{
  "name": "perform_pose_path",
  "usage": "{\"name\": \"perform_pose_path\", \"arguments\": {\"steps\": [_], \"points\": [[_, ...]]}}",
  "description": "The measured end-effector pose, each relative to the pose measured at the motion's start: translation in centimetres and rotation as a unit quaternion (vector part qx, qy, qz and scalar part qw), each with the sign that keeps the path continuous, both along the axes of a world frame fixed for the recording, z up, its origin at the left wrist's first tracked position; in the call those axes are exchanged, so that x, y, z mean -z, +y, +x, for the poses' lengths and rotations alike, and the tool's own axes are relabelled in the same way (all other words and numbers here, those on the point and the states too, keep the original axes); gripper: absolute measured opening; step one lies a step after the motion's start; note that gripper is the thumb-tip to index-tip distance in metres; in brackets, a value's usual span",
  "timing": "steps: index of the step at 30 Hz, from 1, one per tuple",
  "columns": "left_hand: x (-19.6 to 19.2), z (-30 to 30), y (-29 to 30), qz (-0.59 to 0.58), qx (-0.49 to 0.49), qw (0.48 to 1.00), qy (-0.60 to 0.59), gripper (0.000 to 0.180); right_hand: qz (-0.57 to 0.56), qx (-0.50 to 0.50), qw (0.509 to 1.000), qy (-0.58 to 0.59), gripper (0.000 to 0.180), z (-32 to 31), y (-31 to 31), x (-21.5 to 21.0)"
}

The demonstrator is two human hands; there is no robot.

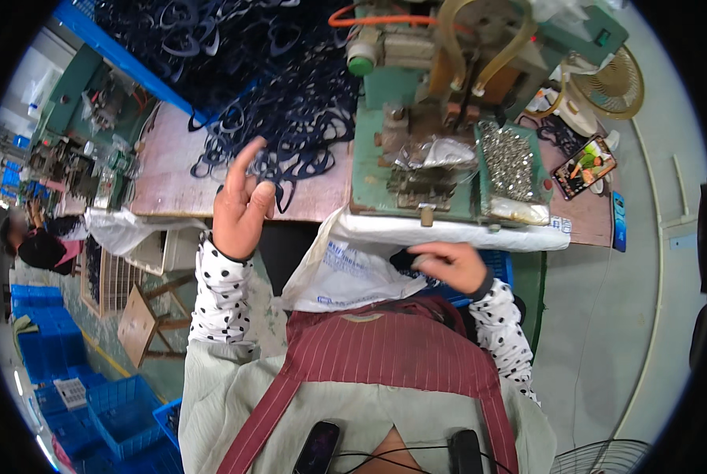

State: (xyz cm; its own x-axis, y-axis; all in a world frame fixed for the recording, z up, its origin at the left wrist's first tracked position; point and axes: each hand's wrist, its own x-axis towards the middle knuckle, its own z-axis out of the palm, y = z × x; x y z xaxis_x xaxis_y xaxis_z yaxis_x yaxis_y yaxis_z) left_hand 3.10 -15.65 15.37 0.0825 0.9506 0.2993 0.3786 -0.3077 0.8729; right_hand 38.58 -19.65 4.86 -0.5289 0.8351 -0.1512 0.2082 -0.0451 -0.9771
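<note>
My left hand (243, 212) is over the table's front edge, index finger stretched out and thumb apart from it. Just beyond its fingers lies a tangled heap of dark blue looped straps (294, 126); one loop sits close to the thumb. My right hand (453, 267) is in front of the green press machine (377, 174), above my lap, with finger and thumb close together. A small dark piece (403, 259) shows at those fingertips, its shape mostly hidden. Under that hand are a white printed sack (341, 272) and part of a blue basket (497, 267).
A green tray of small metal parts (509, 162) is beside the machine. To its right are a phone (585, 166) and a fan (612, 83). A blue crate (144, 59) of straps is at the far left. A wooden stool (141, 324) and blue crates (120, 411) stand left on the floor.
</note>
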Motion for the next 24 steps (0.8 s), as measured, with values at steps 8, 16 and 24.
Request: {"name": "perform_pose_path", "arguments": {"steps": [8,16,24], "points": [[-1.5,8.3,0.7,0.452,0.101,0.874,0.145,0.037,0.447,0.329,0.717,-0.422,0.06,7.7,5.1,-2.2],[2.3,12.4,0.2,0.259,0.151,0.92,-0.253,0.005,0.333,0.238,0.901,-0.146,0.04,2.6,2.9,-6.1],[2.3,13.9,-0.3,0.134,0.066,0.979,-0.142,0.03,0.159,0.269,0.944,0.102,0.017,-0.3,-0.1,-8.1]]}}
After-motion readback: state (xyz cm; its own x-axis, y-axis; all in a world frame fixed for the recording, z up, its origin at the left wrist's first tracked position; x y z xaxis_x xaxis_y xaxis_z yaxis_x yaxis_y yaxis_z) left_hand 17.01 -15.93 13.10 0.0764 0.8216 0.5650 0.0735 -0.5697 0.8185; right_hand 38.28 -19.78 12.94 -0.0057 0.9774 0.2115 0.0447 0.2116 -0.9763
